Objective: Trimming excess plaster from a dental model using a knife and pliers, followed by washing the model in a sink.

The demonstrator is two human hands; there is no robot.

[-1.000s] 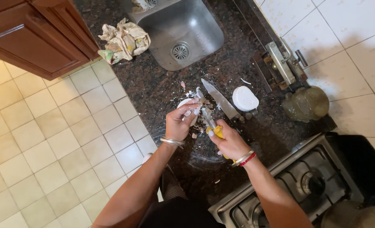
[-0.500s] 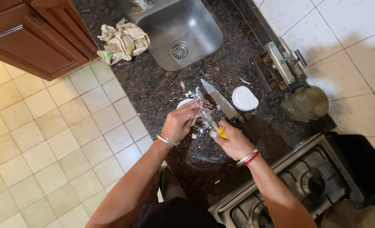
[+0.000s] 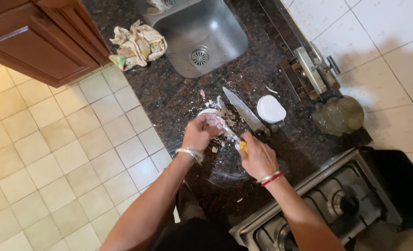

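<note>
My left hand (image 3: 201, 132) grips a pale, whitish vegetable (image 3: 208, 113) over the dark granite counter (image 3: 178, 97). A yellow-handled peeler (image 3: 234, 139) is in my right hand (image 3: 257, 157), its metal tip against the vegetable. Pale peelings (image 3: 225, 116) lie scattered on the counter just beyond my hands. A clear glass bowl (image 3: 229, 169) sits on the counter below my hands. Both wrists wear bangles.
A large kitchen knife (image 3: 242, 110) lies on the counter beside a white round lid (image 3: 270, 108). A steel sink (image 3: 201, 35) and a crumpled cloth (image 3: 137, 44) are farther off. A glass jar (image 3: 337, 115) stands right; a gas stove (image 3: 318, 204) is near me.
My hands have stayed at the same spot; the left hand has turned the vegetable slightly and the peeler has shifted along it.
</note>
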